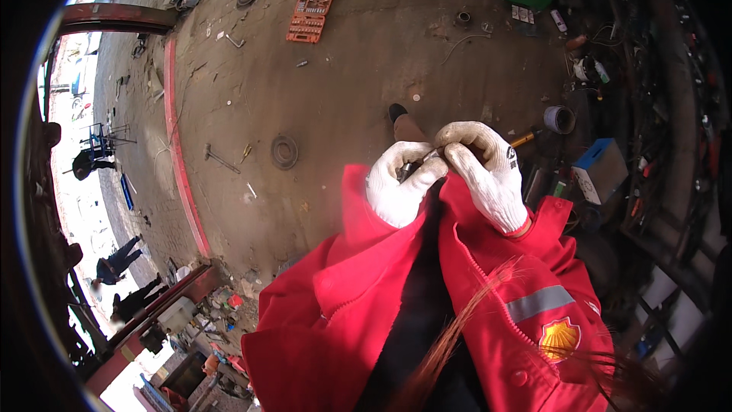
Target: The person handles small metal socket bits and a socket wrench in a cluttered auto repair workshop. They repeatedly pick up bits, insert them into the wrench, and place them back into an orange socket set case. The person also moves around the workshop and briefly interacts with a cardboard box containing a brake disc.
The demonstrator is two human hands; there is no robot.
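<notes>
A yellow-and-red shell badge (559, 338) sits on the red jacket (488, 313).

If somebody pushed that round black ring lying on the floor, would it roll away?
Probably not: the black ring lies flat on the concrete floor, so a push would likely make it slide and scrape. Stood on its edge, its round shape could let it roll. It looks thick and dark, like rubber or metal, so it may feel heavy for its size, though that is hard to tell.

Both gloved hands, left hand (400, 183); right hand (482, 168), meet fingertip-to-fingertip, curled.
</notes>
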